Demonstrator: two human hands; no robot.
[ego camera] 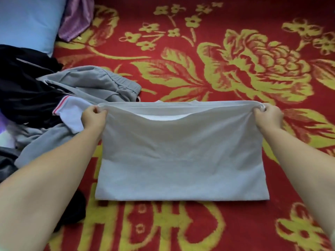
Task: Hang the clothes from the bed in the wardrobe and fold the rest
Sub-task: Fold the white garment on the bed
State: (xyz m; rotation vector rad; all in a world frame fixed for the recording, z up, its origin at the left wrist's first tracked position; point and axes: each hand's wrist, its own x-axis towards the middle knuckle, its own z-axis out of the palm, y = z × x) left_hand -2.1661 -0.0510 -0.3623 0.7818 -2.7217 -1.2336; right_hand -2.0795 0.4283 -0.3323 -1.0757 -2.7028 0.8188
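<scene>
White shirt (pixel 181 160) lies on the red flowered blanket (pixel 199 60), long axis running left to right, near edge flat. Your left hand (pixel 94 117) and right hand (pixel 268 117) each pinch a far corner with curled fingers, lifting that edge. Just left sits a heap of grey trousers (pixel 87 84) and black clothes (pixel 21 87), beyond them a blue pillow (pixel 27 20).

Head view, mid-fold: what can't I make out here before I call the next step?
- White garment: its far part, collar side, is hidden behind the edge lifted by the left hand and right hand; garment type unclear.
- Fingers: tips buried in the bunched cloth.
- Clothes pile at left: cut off by the frame edge, pieces overlap, so the count is unknown.
- Wardrobe and hangers: outside the view.
</scene>
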